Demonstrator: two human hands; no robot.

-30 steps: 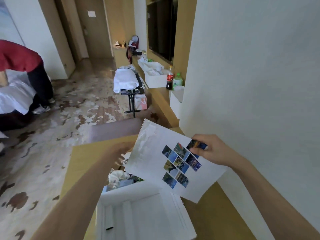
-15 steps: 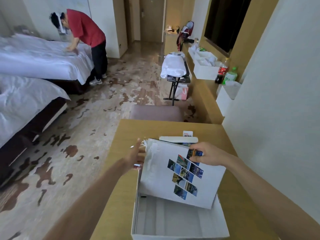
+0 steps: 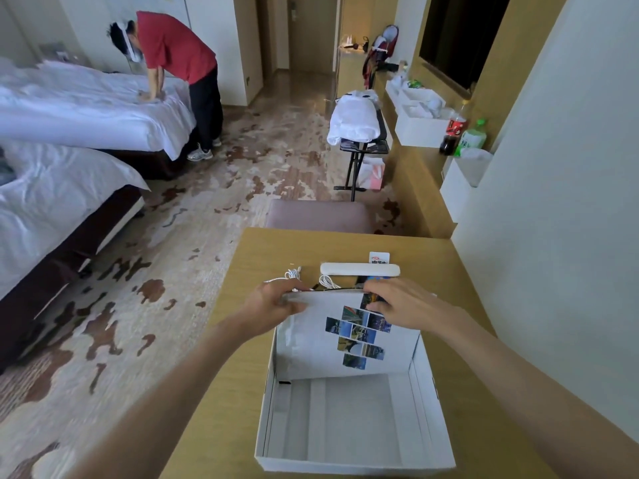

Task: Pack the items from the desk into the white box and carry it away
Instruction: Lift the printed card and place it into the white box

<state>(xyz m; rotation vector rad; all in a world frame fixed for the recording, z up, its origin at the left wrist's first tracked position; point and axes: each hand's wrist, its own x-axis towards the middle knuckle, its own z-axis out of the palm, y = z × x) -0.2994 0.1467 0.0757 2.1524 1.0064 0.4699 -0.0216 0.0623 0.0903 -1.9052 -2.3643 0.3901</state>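
An open white box (image 3: 349,459) stands on the wooden desk (image 3: 262,257). A white booklet (image 3: 311,344) with a cluster of small photos on its cover leans inside the box against its far wall. My left hand (image 3: 273,302) grips the booklet's top left edge. My right hand (image 3: 397,302) holds its top right corner. Behind the box lie a coiled white cable (image 3: 294,273), a long white case (image 3: 359,270) and a small white card (image 3: 379,257).
A padded stool (image 3: 318,216) sits beyond the desk's far edge. A wall (image 3: 560,202) runs along the right. A person in a red shirt (image 3: 176,50) bends over a bed (image 3: 86,108) at far left. A luggage rack (image 3: 359,146) and a side counter hold other items.
The booklet has gone down from above the box into it and now leans on the far wall. My left hand has taken hold of its top edge.
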